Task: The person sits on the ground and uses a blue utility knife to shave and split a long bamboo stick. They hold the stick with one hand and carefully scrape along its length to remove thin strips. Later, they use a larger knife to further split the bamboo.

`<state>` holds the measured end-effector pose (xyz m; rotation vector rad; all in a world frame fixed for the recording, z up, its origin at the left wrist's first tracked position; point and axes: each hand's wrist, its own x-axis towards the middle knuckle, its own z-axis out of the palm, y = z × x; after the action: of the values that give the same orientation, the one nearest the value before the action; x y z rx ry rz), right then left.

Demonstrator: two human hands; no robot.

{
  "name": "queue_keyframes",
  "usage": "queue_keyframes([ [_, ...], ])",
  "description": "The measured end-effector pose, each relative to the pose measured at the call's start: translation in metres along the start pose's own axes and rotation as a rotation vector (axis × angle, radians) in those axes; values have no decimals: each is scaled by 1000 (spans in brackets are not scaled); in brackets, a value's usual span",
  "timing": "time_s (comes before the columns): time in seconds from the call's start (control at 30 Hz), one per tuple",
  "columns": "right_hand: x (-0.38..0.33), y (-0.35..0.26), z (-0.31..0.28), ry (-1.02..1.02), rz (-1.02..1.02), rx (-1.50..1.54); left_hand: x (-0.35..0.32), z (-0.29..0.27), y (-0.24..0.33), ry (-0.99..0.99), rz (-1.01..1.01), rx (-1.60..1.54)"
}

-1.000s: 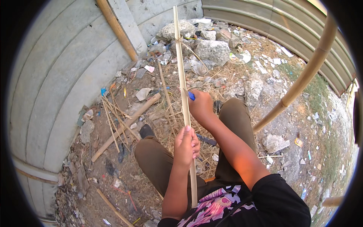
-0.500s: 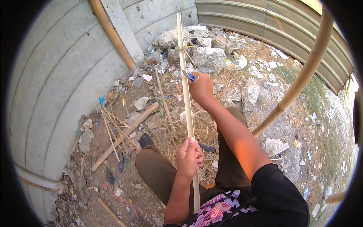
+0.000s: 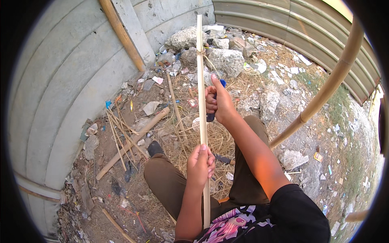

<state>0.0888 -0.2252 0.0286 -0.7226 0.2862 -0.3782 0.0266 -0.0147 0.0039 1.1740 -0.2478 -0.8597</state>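
A long, pale bamboo strip [image 3: 201, 87] stands nearly upright in front of me, its lower end against my shirt. My left hand [image 3: 200, 164] is closed round its lower part, thumb along the face. Just right of the strip, my right hand [image 3: 221, 101] is wrapped round what looks like a utility knife [image 3: 210, 117] with a black and blue handle; its thumb points up, and no blade can be made out. A thin curled shaving [image 3: 211, 64] hangs from the strip's upper part, near a node.
Between my legs lies a dark-bladed machete [image 3: 223, 159]. Thin bamboo sticks [image 3: 121, 133] and a thicker bamboo pole [image 3: 133, 143] lie to the left. A large bamboo pole [image 3: 316, 97] slants up on the right. Rocks [image 3: 225, 61], litter and dry straw cover the ground before a concrete wall [image 3: 69, 77].
My right hand has drawn back slightly from the strip and turned, so its thumb and the black handle now show. The strip's top has shifted a little right. My left hand keeps its grip.
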Motion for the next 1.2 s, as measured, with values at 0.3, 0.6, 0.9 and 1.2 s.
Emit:
queue_keyframes([
  [0.3, 38, 13, -24, 236, -525, -573, -2, -19, 3, -5, -22, 511],
  [0.6, 38, 53, -24, 312, -611, -1002, -9, -31, 11, 108, -32, 181],
  [0.9, -12, 98, -7, 89, -697, -1286, 7, -10, 9, 104, 161, 124],
  [1.2, -9, 94, 2, -3, -957, -1271, 9, -14, 15, 53, 37, -187],
])
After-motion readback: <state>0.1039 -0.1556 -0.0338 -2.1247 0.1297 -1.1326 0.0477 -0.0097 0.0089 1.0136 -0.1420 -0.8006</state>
